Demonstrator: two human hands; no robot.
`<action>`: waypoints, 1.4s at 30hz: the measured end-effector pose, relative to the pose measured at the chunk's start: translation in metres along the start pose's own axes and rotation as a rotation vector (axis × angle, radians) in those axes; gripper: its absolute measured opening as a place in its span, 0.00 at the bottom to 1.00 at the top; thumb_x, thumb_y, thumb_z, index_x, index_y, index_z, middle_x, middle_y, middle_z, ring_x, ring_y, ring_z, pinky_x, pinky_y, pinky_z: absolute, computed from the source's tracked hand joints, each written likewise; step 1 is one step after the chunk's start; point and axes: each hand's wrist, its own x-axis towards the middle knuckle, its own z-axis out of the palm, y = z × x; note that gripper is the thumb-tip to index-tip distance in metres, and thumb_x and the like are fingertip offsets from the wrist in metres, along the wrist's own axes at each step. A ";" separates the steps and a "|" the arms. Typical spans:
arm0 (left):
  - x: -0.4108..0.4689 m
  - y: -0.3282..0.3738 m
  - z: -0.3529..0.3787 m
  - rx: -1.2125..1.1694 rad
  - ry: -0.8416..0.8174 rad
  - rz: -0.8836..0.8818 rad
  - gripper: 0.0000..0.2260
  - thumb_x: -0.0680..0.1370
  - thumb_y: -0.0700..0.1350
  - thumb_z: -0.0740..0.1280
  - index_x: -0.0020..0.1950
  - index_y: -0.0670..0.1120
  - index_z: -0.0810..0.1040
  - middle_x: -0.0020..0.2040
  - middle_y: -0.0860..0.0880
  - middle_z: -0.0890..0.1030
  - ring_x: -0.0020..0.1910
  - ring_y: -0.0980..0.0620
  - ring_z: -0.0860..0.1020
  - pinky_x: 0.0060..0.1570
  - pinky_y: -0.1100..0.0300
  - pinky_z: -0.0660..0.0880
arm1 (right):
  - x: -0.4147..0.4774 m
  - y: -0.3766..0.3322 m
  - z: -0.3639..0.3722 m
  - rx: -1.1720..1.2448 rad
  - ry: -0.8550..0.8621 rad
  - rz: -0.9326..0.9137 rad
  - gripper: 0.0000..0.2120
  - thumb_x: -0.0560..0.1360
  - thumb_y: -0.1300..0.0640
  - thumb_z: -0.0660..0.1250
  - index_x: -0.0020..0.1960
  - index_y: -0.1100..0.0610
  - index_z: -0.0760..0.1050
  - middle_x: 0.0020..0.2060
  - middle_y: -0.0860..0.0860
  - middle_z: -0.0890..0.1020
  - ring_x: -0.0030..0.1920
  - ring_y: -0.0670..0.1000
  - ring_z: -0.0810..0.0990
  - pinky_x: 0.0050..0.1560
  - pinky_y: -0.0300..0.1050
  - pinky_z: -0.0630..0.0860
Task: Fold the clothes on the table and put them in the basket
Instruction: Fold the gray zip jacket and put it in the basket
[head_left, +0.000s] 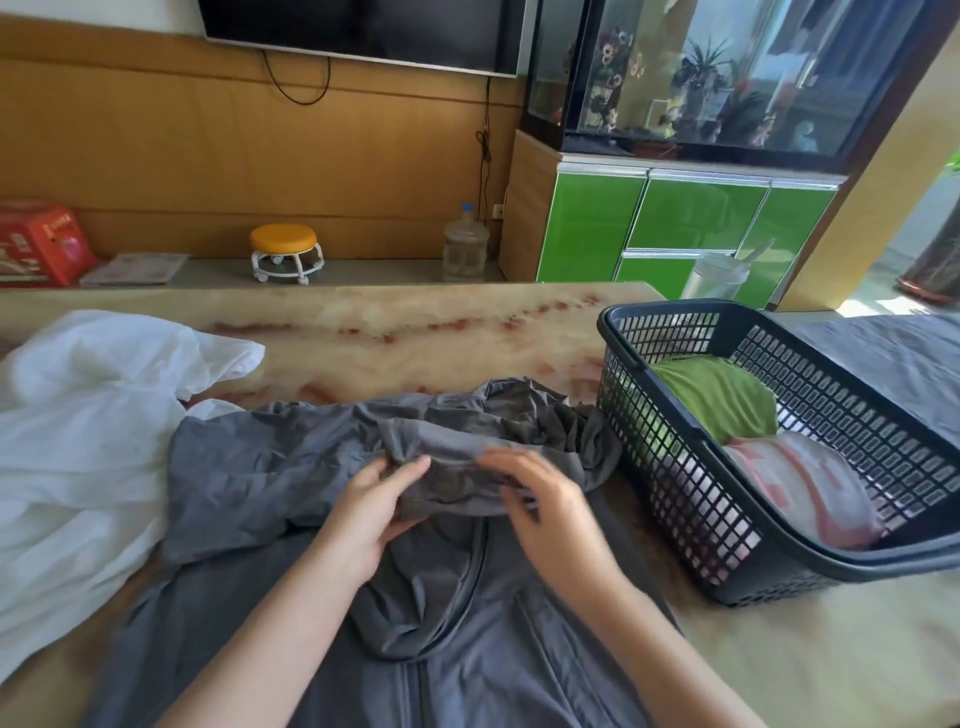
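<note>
A grey zip-front jacket (291, 467) lies spread across the marble table (395, 322), its zipper running toward me. My left hand (369, 514) pinches a bunched fold of the grey cloth near the jacket's top. My right hand (545, 499) grips the same fold from the right, slightly blurred. A white garment (88, 415) lies crumpled at the table's left. The dark plastic basket (841, 426) stands at the right and holds a folded green piece (722, 395) and a folded pink-and-white piece (810, 488).
Beyond the table's far edge stand a small orange stool on wheels (284, 252), a clear water jug (465, 244) and a green cabinet (691, 228) under an aquarium. A grey cloth (893, 358) lies right of the basket.
</note>
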 end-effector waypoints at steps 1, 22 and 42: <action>0.002 0.002 0.002 -0.011 -0.009 0.030 0.11 0.76 0.42 0.68 0.59 0.45 0.78 0.55 0.45 0.82 0.53 0.46 0.80 0.53 0.49 0.77 | 0.004 0.008 -0.009 -0.059 0.030 0.041 0.23 0.73 0.70 0.64 0.64 0.53 0.75 0.64 0.45 0.75 0.66 0.44 0.71 0.68 0.38 0.66; 0.046 0.054 -0.019 -0.324 0.183 0.276 0.05 0.80 0.38 0.61 0.53 0.44 0.74 0.49 0.47 0.79 0.46 0.53 0.79 0.32 0.60 0.79 | 0.183 0.034 -0.067 -0.784 -0.332 0.071 0.20 0.78 0.38 0.56 0.39 0.53 0.73 0.34 0.47 0.75 0.45 0.52 0.72 0.61 0.49 0.57; 0.045 0.050 -0.115 -0.159 0.371 0.340 0.06 0.81 0.42 0.61 0.46 0.50 0.74 0.46 0.51 0.78 0.44 0.58 0.77 0.36 0.64 0.77 | 0.146 0.102 -0.039 -0.688 -0.603 0.255 0.06 0.77 0.51 0.67 0.51 0.52 0.73 0.51 0.50 0.77 0.57 0.54 0.74 0.62 0.49 0.61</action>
